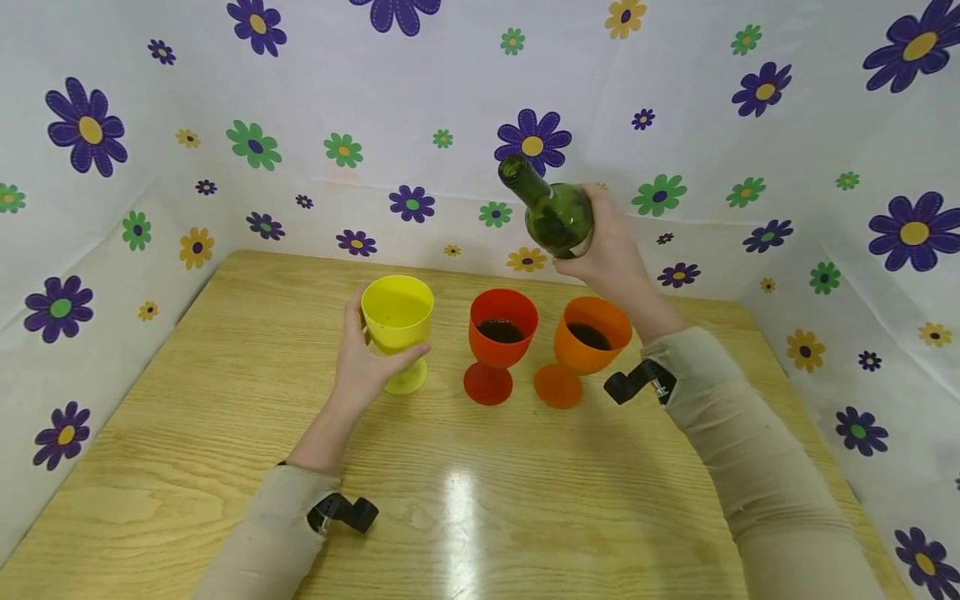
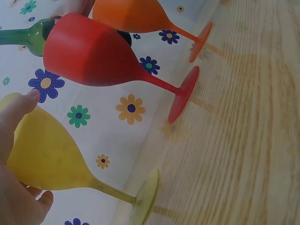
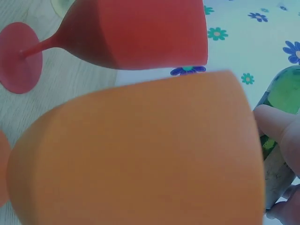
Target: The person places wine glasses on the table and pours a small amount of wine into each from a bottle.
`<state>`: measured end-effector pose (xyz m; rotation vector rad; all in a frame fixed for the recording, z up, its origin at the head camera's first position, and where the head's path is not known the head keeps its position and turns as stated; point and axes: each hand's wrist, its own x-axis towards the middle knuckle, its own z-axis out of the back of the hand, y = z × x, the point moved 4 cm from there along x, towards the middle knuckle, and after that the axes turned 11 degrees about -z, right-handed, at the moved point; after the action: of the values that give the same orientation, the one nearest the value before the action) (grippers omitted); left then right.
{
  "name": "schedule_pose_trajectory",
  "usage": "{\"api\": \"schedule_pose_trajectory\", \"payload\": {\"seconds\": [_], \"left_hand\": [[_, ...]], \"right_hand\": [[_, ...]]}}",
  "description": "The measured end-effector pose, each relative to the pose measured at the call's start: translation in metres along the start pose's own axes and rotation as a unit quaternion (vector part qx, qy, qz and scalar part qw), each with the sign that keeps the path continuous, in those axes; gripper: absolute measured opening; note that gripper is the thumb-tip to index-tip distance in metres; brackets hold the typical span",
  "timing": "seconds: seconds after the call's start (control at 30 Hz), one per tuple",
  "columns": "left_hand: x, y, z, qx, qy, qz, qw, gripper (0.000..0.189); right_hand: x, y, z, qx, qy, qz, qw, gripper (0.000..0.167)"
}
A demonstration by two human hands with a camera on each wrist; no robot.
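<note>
My left hand (image 1: 358,357) grips the bowl of a yellow plastic goblet (image 1: 399,333) from its left side, thumb across the front. The goblet stands upright, its foot (image 2: 146,199) on the table, with no dark liquid showing inside. High at the back, my right hand (image 1: 611,254) holds a green glass wine bottle (image 1: 558,218) round its body. The bottle tilts, with its neck pointing up and left, above the level of the goblets. A red goblet (image 1: 495,354) and an orange goblet (image 1: 588,358) stand beside the yellow one, each with dark liquid in the bowl.
The goblets form a row on a light wooden table (image 1: 480,500). Behind and at both sides hangs a white cloth (image 1: 450,83) with printed flowers. My right forearm (image 1: 735,433) passes close to the orange goblet, which fills much of the right wrist view.
</note>
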<state>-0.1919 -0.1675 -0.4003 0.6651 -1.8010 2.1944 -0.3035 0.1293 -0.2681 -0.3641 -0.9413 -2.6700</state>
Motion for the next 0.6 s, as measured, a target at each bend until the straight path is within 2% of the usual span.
{"api": "schedule_pose_trajectory", "payload": {"seconds": [0.3,0.6], "left_hand": [[-0.001,-0.001,0.001,0.009,0.003,0.024,0.9997,0.089],[-0.002,-0.001,0.003,0.014,0.018,0.047,0.9987,0.09]], "right_hand": [[0.001,0.02,-0.012,-0.059,0.02,0.022,0.9978,0.092],[0.006,0.026,-0.019,-0.105,0.034,0.059,0.9921,0.09]]}}
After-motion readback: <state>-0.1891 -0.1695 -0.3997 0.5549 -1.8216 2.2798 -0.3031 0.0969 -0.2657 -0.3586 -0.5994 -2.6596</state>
